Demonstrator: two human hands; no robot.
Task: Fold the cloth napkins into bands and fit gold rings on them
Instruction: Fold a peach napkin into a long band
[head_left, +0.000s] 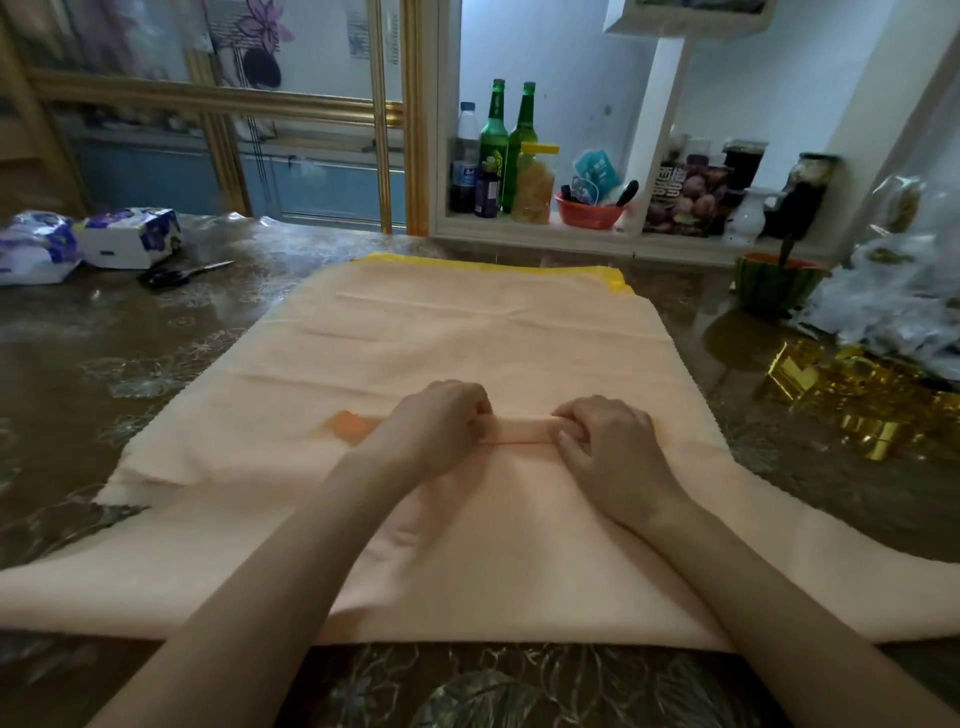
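A large peach cloth napkin (467, 343) lies spread on the table, with its near part doubled over towards me. A narrow folded strip (519, 430) of it runs between my two hands. My left hand (436, 426) grips the strip's left end with curled fingers. My right hand (608, 441) pinches the right end. A yellow cloth (597, 273) peeks out under the far edge. Shiny gold rings (862, 410) lie in a heap on the right, apart from both hands.
Scissors (182, 274) and tissue packs (130, 236) lie at the far left. A watermelon-patterned pot (774, 283) and plastic bags (904, 296) crowd the far right. Bottles (493, 145) and a red basket (589, 212) stand on a shelf behind the table (104, 374).
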